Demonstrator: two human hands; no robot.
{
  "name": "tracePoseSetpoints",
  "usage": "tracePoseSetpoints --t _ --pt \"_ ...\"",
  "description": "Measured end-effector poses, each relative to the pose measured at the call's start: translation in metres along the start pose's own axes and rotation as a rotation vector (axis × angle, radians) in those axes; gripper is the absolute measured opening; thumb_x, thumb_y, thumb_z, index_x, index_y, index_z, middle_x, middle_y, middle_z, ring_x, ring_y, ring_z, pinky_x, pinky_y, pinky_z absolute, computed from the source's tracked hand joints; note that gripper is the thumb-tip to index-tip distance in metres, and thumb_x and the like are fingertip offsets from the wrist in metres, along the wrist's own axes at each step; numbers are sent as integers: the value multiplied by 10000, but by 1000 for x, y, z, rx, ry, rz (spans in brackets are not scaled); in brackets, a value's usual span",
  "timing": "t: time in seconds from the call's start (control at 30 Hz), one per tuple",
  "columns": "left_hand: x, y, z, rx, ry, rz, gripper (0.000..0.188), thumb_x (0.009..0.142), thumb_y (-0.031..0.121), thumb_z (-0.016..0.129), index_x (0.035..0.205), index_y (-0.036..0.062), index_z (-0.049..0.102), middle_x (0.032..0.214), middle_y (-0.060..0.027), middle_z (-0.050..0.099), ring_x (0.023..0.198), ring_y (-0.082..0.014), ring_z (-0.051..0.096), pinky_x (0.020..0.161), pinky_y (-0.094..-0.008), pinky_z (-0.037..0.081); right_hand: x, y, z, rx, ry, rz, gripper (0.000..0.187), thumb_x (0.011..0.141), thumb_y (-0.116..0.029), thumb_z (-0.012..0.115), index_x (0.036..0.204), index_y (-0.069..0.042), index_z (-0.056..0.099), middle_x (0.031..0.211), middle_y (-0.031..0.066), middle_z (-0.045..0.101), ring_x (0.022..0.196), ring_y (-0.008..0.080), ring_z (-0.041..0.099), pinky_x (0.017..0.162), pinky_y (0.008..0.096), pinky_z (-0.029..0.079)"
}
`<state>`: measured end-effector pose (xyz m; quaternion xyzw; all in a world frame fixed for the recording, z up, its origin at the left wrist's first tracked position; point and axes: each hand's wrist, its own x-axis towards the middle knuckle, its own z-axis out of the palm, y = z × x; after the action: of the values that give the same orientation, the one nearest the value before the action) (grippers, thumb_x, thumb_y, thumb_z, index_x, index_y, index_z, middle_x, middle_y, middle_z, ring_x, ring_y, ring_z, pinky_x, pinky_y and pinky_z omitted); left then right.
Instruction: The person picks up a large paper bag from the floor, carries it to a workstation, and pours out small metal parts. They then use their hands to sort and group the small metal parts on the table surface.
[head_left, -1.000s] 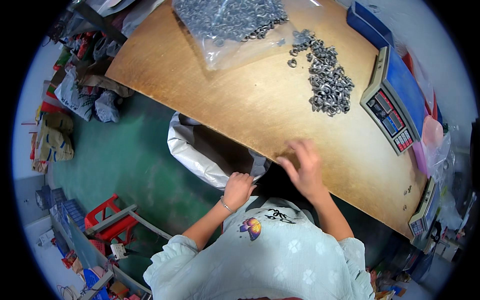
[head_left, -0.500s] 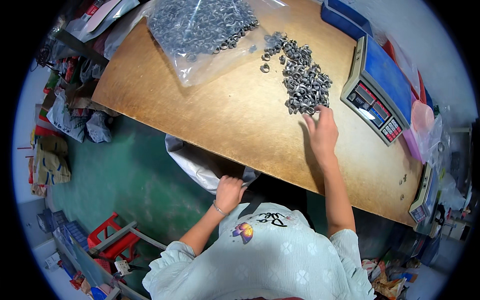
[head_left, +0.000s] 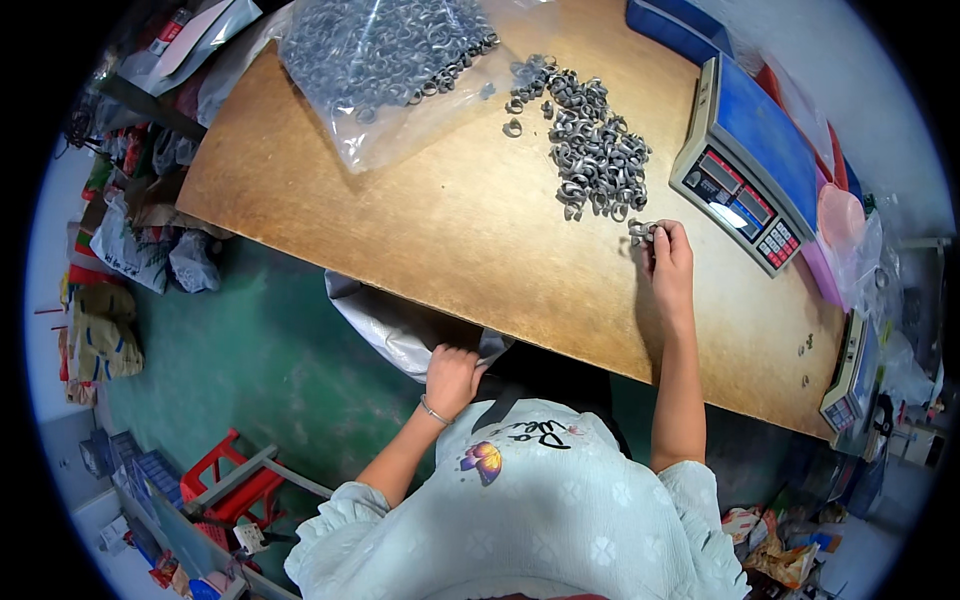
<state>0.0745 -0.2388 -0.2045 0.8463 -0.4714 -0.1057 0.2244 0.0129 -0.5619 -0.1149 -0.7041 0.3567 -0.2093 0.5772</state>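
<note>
A heap of small grey metal rings lies loose on the brown wooden table. Just off its near end, my right hand is closed with thumb and fingers on a few of these rings; the fingers partly hide how many. Below the table's front edge, my left hand grips the rim of a white sack, whose mouth hangs open under the tabletop. The sack's inside is dark, so its contents cannot be made out.
A clear plastic bag full of similar rings lies at the far left of the tabletop. To the right stands a blue-topped digital scale, with a blue bin behind it. A second scale sits at the right edge.
My right hand has drawn away from the heap, slightly right and nearer me, with a few rings in its fingers. My left hand stays on the sack rim.
</note>
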Motion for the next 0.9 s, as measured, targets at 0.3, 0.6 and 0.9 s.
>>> tracePoseSetpoints --t 0.3,0.6,0.9 --pt "2 0 5 23 7 2 168 701 193 643 653 54 562 650 -116 546 680 -273 528 686 -368 377 -15 -4 -6 -455 148 -373 174 941 -125 370 941 -8 498 832 62 578 619 80 515 494 202 399" --pt "-3 -3 6 2 11 -27 146 704 182 630 679 49 577 666 -118 542 690 -289 515 684 -377 372 -43 -27 29 866 -354 329 187 937 -155 387 961 8 475 983 197 581 689 167 587 504 229 484" --pt "-8 0 13 29 233 88 91 665 130 586 724 60 588 720 -104 565 729 -247 540 700 -352 396 -122 -26 159 -64 -570 -207 114 874 -58 469 952 9 519 721 154 608 592 243 610 526 339 475"
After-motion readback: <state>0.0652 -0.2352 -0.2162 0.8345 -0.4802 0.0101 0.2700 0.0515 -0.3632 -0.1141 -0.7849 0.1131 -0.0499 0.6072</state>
